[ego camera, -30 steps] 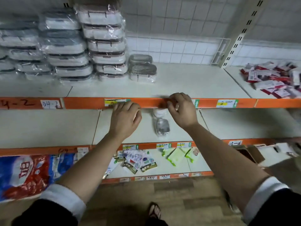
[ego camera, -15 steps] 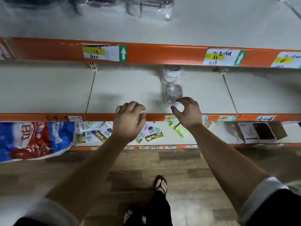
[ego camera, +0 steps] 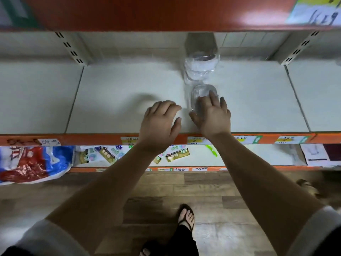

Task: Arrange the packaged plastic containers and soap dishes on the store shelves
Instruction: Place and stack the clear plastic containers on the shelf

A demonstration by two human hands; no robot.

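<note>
1. On the middle store shelf (ego camera: 120, 100), a plastic-wrapped clear soap dish (ego camera: 202, 94) lies near the front edge. Its long axis runs front to back, away from the person.
2. The person's right hand (ego camera: 212, 117) lies over the dish's near end, fingers fairly straight and spread on the wrap, thumb off to the dish's left side. Its grip is open, not closed round the dish.
3. The left hand (ego camera: 159, 124) hovers just beside it, left of the dish and apart from it, fingers loosely curled and its grip empty.
4. Just behind the dish sits a wrapped stack of white containers (ego camera: 202, 70), in line with it toward the back wall; whether the two touch cannot be told.
5. The dish lies straight ahead of and under the right fingertips, so the right hand is the nearer. A push along the dish's length would likely send it back toward the stack.
6. Below the orange price rail (ego camera: 73, 139), sachets (ego camera: 177, 155) and a red-and-blue bag (ego camera: 31, 163) lie on the lower shelf.
</note>
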